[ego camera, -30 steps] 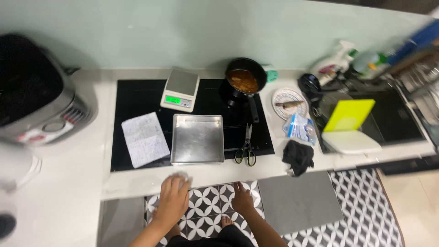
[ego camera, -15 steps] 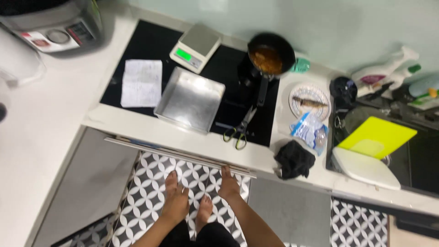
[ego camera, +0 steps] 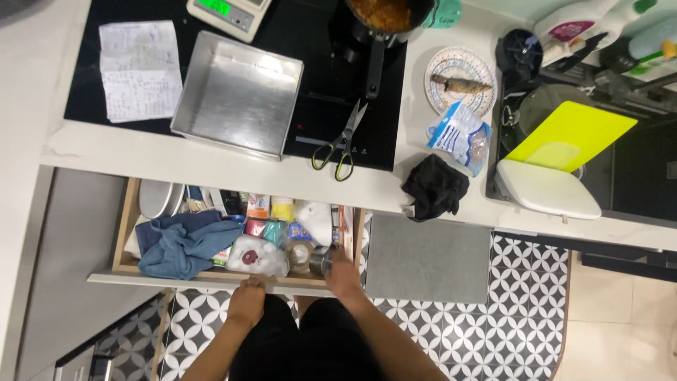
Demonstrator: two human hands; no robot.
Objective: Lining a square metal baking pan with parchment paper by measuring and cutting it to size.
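1. A shallow wooden drawer [ego camera: 125, 233] stood pulled out from under the white tabletop [ego camera: 211, 166], its pale front edge nearest the person.
2. The left hand [ego camera: 247, 300] rested on that front edge near its middle, fingers curled over the lip and gripping it.
3. The right hand [ego camera: 343, 271] reached into the drawer's right near corner, touching a small round metal tin [ego camera: 319, 259]; whether its fingers were closed around the tin could not be told.
4. Inside the drawer, a crumpled blue cloth [ego camera: 180, 243] filled the left near part, with a round silver pan [ego camera: 156, 199] at the far left partly under the tabletop.
5. A white plastic bag with a dark red mark [ego camera: 255, 257] lay just left of the tin, and small colourful packets [ego camera: 271, 219] crowded the middle behind it.
6. On the tabletop, a square silver baking tray [ego camera: 238, 95] sat partly on a black glass cooktop [ego camera: 317, 106], right above the drawer.
7. A handwritten paper sheet [ego camera: 139, 69] lay to the left of the tray.
8. A pair of scissors with green-and-black handles [ego camera: 340, 141] rested on the cooktop's near right part, blades pointing away.
9. A black long-handled saucepan holding orange-brown food [ego camera: 384, 17] stood at the far edge, and a white kitchen scale with a green display [ego camera: 227, 10] sat to its left.
10. A crumpled black cloth [ego camera: 435, 185] lay at the tabletop's near edge, right of the drawer, with a patterned plate holding a fish [ego camera: 462, 77] further away.
11. A lime-green cutting board [ego camera: 571, 134] leaned over the sink at the right.
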